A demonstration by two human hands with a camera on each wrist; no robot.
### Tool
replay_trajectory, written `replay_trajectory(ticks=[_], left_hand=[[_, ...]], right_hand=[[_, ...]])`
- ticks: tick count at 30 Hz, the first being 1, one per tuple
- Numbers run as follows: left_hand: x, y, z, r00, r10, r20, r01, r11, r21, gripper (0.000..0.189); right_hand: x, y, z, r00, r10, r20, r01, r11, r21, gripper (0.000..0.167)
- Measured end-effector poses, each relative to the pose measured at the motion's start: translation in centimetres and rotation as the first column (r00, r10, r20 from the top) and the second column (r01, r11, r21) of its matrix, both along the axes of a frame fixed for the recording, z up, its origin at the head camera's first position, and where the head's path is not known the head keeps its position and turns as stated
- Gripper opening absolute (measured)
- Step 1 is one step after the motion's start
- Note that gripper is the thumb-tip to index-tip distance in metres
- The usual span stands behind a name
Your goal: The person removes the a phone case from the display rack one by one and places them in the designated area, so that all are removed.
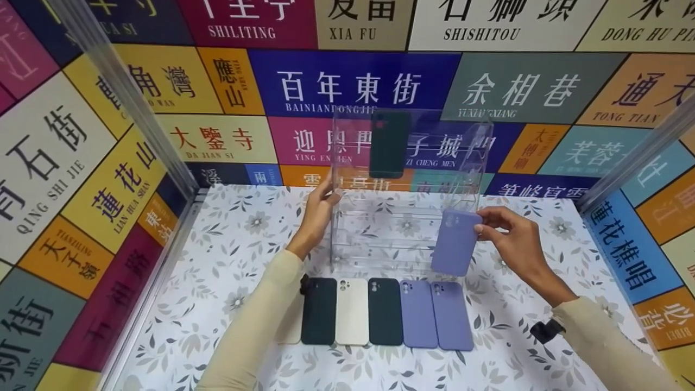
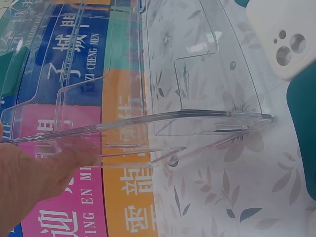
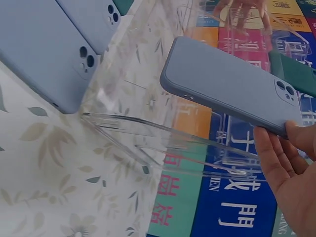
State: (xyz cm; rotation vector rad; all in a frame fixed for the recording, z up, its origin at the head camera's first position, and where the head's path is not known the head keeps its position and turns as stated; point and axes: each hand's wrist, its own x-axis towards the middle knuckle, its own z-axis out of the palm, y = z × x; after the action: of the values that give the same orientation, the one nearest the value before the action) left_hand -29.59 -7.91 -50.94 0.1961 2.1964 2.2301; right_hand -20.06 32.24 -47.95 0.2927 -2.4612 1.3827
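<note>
A clear plastic tiered display stand (image 1: 412,203) stands on the patterned tabletop. My left hand (image 1: 317,217) grips its left side edge; part of that hand is cut off in the left wrist view. My right hand (image 1: 513,239) pinches a purple phone case (image 1: 456,244) by its upper right edge, thumb against fingers. The case is tilted in front of the stand's right side, its camera cutouts at the upper end. In the stand's top tier a dark green phone case (image 1: 390,146) sits upright, left of the right-hand side.
Before the stand lies a row of phone cases: a cream one (image 1: 353,312), dark green ones (image 1: 385,312) and two purple ones (image 1: 419,315). A beige case (image 1: 290,334) at the left end is mostly behind my left forearm. Walls with colourful sign panels (image 1: 353,84) surround the table.
</note>
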Motion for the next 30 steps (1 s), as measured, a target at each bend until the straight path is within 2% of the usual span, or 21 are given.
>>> replay_trajectory(ticks=[14,30], left_hand=[[-0.1,0.3,0.1,1.0,0.006,0.011,-0.006,1.0,0.008,0.071],[-0.2,0.1,-0.1,1.0,-0.005,-0.008,0.005,1.0,0.006,0.069]], right_hand=[[1.9,1.8,-3.4,0.997,-0.005,0.074,0.009,0.998,-0.057,0.027],[3.9,4.9,-5.3,0.983,-0.027,0.179,0.034,0.999,-0.036,0.029]])
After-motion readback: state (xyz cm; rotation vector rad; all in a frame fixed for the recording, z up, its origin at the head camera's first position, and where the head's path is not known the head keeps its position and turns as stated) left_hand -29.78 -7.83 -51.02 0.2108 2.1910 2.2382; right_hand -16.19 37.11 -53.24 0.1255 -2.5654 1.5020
